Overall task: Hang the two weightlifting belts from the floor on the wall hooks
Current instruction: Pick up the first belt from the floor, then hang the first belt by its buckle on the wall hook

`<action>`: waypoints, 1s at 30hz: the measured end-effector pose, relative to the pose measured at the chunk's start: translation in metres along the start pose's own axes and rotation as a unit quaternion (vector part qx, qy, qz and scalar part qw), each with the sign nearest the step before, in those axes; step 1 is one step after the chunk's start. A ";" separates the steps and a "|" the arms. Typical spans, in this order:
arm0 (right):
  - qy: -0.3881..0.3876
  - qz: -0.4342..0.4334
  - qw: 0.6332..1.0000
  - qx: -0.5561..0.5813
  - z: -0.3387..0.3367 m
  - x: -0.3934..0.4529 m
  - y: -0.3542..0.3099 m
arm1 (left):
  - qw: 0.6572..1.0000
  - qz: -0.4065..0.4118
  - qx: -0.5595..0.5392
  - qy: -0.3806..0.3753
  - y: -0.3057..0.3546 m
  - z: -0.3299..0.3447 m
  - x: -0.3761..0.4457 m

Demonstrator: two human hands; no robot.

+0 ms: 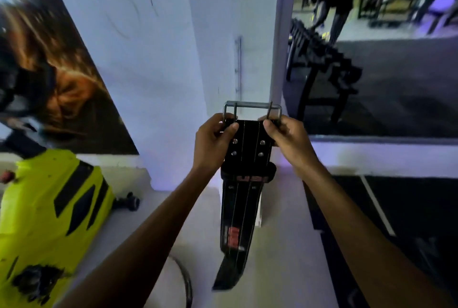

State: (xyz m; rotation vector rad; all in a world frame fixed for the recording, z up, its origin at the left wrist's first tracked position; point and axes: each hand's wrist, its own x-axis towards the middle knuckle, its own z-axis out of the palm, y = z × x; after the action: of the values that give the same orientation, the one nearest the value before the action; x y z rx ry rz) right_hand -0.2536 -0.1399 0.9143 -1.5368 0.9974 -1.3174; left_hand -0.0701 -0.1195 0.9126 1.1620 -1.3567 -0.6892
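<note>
A black weightlifting belt hangs straight down in front of me, its metal buckle uppermost and its tail near the floor. My left hand grips the belt's left edge just under the buckle. My right hand grips the right edge at the same height. A thin metal hook rail is fixed upright on the white wall, above and slightly left of the buckle, not touching it. Only this one belt is in view.
A bright yellow machine cover lies on the floor at the left. A large poster covers the left wall. A mirror on the right reflects a dumbbell rack and a person. A dark ring lies on the floor.
</note>
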 end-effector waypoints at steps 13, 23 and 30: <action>0.030 -0.131 0.989 0.068 0.055 0.062 -0.196 | 0.982 0.135 -0.066 0.113 0.170 -0.077 0.094; 0.026 -0.207 0.975 0.082 0.062 0.057 -0.197 | 0.970 0.151 -0.099 0.160 0.266 -0.098 0.124; 0.055 -0.116 0.990 0.054 0.072 0.034 -0.131 | 0.971 0.139 -0.119 0.156 0.294 -0.096 0.135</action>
State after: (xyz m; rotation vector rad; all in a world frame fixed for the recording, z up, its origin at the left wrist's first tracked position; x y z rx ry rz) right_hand -0.1732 -0.1233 1.0437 -1.5456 0.8159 -1.6069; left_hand -0.0268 -0.1223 1.2473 0.8266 -1.1070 -0.4313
